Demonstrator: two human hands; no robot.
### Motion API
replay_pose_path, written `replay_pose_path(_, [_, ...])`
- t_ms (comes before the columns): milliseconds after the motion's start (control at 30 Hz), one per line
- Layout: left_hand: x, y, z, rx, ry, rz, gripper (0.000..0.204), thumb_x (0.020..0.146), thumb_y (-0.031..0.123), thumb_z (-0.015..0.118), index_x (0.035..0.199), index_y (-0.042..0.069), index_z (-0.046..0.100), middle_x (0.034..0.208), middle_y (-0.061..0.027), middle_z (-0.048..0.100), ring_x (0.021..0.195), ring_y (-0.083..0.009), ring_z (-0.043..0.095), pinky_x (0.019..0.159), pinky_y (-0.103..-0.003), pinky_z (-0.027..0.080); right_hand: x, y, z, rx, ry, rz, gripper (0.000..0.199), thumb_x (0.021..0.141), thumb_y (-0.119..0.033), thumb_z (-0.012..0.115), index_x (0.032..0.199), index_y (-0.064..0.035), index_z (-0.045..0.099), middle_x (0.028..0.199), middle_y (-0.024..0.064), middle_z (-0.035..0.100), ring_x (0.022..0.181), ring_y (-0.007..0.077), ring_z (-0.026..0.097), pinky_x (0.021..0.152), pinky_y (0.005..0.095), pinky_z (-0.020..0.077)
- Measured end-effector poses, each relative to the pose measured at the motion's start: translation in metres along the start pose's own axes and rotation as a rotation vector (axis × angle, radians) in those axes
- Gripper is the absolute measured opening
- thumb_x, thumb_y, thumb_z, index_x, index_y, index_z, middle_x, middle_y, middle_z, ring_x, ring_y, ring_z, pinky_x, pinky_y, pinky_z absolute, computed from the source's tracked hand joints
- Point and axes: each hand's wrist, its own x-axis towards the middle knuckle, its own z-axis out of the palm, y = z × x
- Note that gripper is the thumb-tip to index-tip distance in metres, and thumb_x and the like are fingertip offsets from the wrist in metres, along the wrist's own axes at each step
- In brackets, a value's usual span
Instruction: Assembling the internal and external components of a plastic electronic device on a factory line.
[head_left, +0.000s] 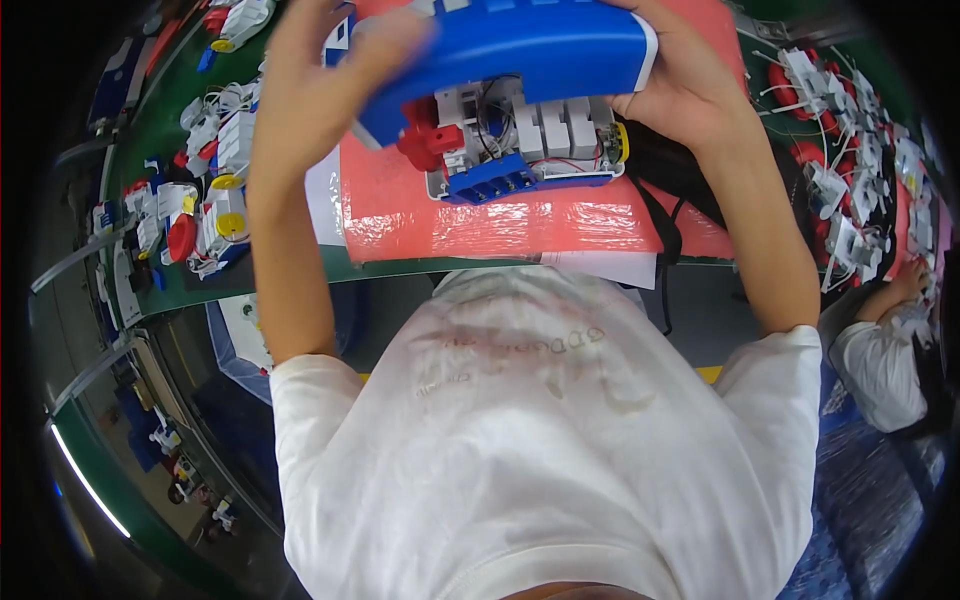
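Where the near edge of the green worktable [250, 280] runs past the person's white shirt [550, 430], a sheet of white paper [610, 268] sticks out from beneath the pink mat [400, 228]. Just in from the mat's near edge sits an open assembly [552, 135], with white blocks and thin wires exposed. A blue slotted piece [490, 180] lines its near side, a red part [428, 140] stands at its left end and a yellow ring [624, 142] at its right. Beside it, a black strap [690, 185] crosses the mat toward its near right corner.

Over the far part of the assembly is a curved blue shell [500, 45], its left end lower in view than its white-rimmed right end. The right hand [690, 85] grips that right end, fingertips curled beneath it and the rest of the hand at its outer side. The left hand [310, 100] is at the shell's left end, its blurred thumb in front of the blue; whether its fingers pinch the shell or stand spread, I cannot tell.

Toward the table's left edge lie white, red and yellow parts [231, 215]; toward its right, a row of similar wired parts [845, 200]. Farther right, a co-worker's hand [910, 280] reaches toward the parts there.
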Motion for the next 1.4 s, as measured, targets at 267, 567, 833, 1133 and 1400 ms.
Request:
replay_pose_path(267, [-0.094,-0.081,0.051,-0.147,0.353,-0.097,0.037,0.089,0.015,0.058,0.122,-0.001,0.049,0.118,-0.0131,0.055,0.109,-0.0201,0.053,0.091,-0.030,0.043,0.048,-0.017,-0.013,0.159,-0.050,0.004,0.021,0.086,-0.020,0.062,0.100,-0.0050,0.059,0.092,0.0066,0.065,0.086,0.0205,0.063,0.079,0.0348,0.0520])
replay_pose_path(567, [-0.107,-0.084,0.070,-0.414,0.209,-0.424,0.057,0.088,0.020,0.062,0.135,0.003,0.036,0.131,-0.0144,0.044,0.115,-0.0203,0.050,0.096,-0.031,0.040,0.131,-0.015,-0.063,0.206,-0.288,-0.151,0.020,0.090,-0.012,0.056,0.108,-0.0035,0.055,0.101,0.0095,0.060,0.097,0.0197,0.057,0.084,0.0320,0.0490])
replay_pose_path(833, [-0.087,-0.077,0.041,-0.468,0.110,-0.834,0.071,0.081,0.042,0.068,0.132,-0.001,0.042,0.110,-0.0116,0.058,0.105,-0.0176,0.055,0.093,-0.029,0.039,0.119,-0.011,-0.004,0.613,0.044,-0.060,0.041,0.094,-0.016,0.050,0.126,0.0045,0.035,0.125,0.0162,0.046,0.114,0.0259,0.048,0.095,0.0349,0.0464])
replay_pose_path(1133, [-0.061,-0.083,0.028,-0.479,-0.103,-0.929,0.077,0.075,0.042,0.071,0.128,-0.006,0.044,0.114,-0.0148,0.057,0.102,-0.0198,0.057,0.091,-0.030,0.041,0.069,0.027,-0.014,-1.297,-0.166,-0.531,0.046,0.089,-0.038,0.055,0.119,-0.0036,0.056,0.102,0.0207,0.064,0.094,0.0305,0.064,0.083,0.0378,0.0497])
replay_pose_path(1400, [-0.063,-0.092,0.025,-0.519,-0.149,-0.916,0.077,0.073,0.043,0.071,0.127,-0.006,0.046,0.115,-0.0129,0.057,0.107,-0.0185,0.054,0.092,-0.029,0.039,0.100,0.033,0.032,-2.156,-0.424,-0.006,0.052,0.085,-0.031,0.055,0.123,0.0025,0.050,0.107,0.0248,0.061,0.097,0.0354,0.060,0.084,0.0380,0.0464])
